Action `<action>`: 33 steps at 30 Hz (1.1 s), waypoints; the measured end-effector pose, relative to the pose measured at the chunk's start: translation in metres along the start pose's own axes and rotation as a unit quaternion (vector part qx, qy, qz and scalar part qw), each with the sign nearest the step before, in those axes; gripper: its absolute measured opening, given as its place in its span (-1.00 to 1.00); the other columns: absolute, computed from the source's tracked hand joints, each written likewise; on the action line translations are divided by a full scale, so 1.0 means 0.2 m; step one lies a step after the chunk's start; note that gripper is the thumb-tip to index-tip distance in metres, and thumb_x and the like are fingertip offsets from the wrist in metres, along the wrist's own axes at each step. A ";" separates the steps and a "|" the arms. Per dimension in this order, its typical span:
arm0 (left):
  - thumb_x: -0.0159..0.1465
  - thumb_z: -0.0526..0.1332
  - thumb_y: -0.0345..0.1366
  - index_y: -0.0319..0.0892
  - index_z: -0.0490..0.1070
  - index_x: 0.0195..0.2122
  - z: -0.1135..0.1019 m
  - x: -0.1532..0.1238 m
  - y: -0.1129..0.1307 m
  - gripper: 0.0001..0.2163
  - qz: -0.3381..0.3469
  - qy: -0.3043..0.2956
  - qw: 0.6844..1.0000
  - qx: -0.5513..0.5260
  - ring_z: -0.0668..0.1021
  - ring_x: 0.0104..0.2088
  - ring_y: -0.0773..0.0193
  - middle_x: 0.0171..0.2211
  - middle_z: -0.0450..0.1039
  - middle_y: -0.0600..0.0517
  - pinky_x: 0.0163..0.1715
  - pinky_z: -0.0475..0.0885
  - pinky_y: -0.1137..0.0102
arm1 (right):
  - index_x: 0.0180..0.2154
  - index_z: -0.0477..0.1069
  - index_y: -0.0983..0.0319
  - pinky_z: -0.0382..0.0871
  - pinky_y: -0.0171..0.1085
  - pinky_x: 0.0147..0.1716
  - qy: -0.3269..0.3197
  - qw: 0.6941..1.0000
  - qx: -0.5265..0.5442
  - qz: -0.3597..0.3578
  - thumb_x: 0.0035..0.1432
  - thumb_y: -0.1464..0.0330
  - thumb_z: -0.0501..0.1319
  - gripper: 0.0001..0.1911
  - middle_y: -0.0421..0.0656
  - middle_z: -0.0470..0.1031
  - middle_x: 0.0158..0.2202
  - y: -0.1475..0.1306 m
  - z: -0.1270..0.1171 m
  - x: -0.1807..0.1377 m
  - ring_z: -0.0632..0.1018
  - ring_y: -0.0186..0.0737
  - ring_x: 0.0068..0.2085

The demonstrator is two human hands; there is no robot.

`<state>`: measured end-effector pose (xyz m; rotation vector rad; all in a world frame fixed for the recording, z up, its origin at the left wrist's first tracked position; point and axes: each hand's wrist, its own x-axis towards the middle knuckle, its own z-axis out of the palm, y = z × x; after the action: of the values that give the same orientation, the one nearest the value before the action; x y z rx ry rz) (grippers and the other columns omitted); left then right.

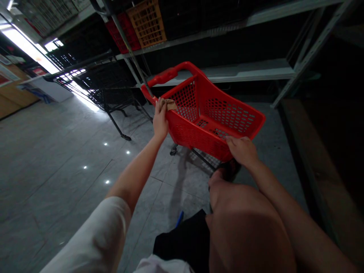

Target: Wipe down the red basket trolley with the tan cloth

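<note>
A red plastic shopping cart [210, 113] with a perforated basket and a red handle stands on the grey tiled floor in front of me. My left hand [160, 119] grips the basket's near rim beside the handle, fingers wrapped over a small brownish cloth or paper [170, 104]. My right hand [241, 149] is closed on the basket's lower front edge. My bent knee [244, 223] rises under the right arm.
Metal shelving [250, 70] runs behind the cart, with red and orange crates [148, 22] on an upper shelf. A dark wire rack on legs [110, 94] stands to the left. Glossy floor tiles [57, 159] spread to the left. A wooden ledge [318, 163] lies to the right.
</note>
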<state>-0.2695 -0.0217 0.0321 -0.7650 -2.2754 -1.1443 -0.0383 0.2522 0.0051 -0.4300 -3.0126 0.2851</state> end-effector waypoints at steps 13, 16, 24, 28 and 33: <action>0.36 -0.05 -0.53 0.16 0.00 0.52 0.56 -0.91 0.71 -0.27 0.124 -0.166 0.961 -0.183 0.07 0.53 0.16 0.56 -0.05 0.18 0.52 0.13 0.06 | -0.04 0.65 0.22 0.40 -0.09 0.19 -0.036 0.977 0.211 0.017 0.39 0.38 -0.05 -0.53 -0.02 0.70 0.02 0.08 0.01 0.07 0.65 -0.06 0.11; 0.39 -0.02 -0.49 0.07 0.13 0.49 0.52 -0.90 0.65 -0.36 0.170 -0.219 0.947 -0.162 0.08 0.52 0.17 0.54 0.02 0.10 0.51 0.15 0.11 | -0.05 0.65 0.22 0.41 -0.12 0.22 -0.033 0.935 0.352 0.002 0.34 0.39 -0.03 -0.54 -0.08 0.69 0.03 0.11 0.03 0.08 0.63 -0.12 0.13; 0.42 0.05 -0.39 0.07 0.40 0.32 0.33 -0.73 0.34 -0.52 0.127 -0.216 0.956 -0.155 0.17 0.50 0.22 0.44 0.28 0.03 0.49 0.17 0.13 | -0.18 0.65 0.23 0.44 -0.08 0.17 -0.021 0.923 0.382 0.036 0.37 0.26 -0.03 -0.54 -0.03 0.71 -0.03 0.08 0.04 0.09 0.65 -0.09 0.07; 0.35 -0.04 -0.51 -0.05 0.15 0.47 0.27 -0.60 0.16 -0.35 -0.064 -0.070 0.991 -0.098 0.03 0.55 0.24 0.54 0.03 -0.02 0.54 -0.02 0.04 | -0.15 0.66 0.23 0.37 -0.08 0.22 -0.025 0.943 0.331 0.021 0.39 0.28 -0.03 -0.53 -0.04 0.71 -0.02 0.05 0.02 0.08 0.63 -0.10 0.10; 0.37 -0.09 -0.55 -0.12 -0.08 0.55 0.45 -0.55 0.27 -0.30 -0.162 0.034 0.982 -0.093 -0.07 0.56 0.31 0.58 -0.16 0.02 0.56 -0.11 0.15 | 0.02 0.64 0.16 0.30 -0.04 0.27 -0.029 0.981 0.192 -0.002 0.42 0.29 0.00 -0.56 -0.08 0.67 0.09 0.01 0.01 0.07 0.61 -0.06 0.16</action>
<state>-0.1681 0.0505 -0.0558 -0.4194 -2.3134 -1.5232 -0.0517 0.2575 0.0031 -0.3844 -2.9086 0.8711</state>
